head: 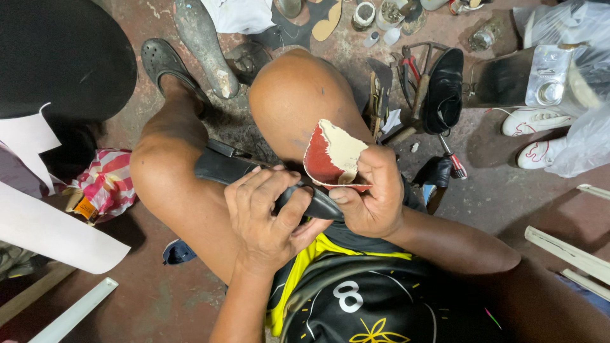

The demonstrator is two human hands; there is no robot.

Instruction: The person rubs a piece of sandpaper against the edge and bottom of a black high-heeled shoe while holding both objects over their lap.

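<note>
A black rubber shoe sole is held across the lap, between the two bare knees, its far end reaching out to the left past the thigh. The left hand is wrapped over the middle of the sole, its grip clamped on it with the fingers curled across the top edge. The right hand is closed on a torn sheet of sandpaper, red on one face and cream on the other — the sheet is pinched between thumb and fingers and stands up just above the sole, its lower edge touching the sole beside the left hand's fingertips.

On the stained concrete floor beyond the knees, a black leather dress shoe lies near a cluster of hand tools with wooden and red handles. A grey clog sandal is worn on the foot at upper left, and a worn grey insole-shaped piece lies just beside it. A pair of white sneakers with red marks rests at the right, partly under clear plastic bags. A red-and-white striped plastic bag lies crumpled at the left — next to large white sheets.
</note>
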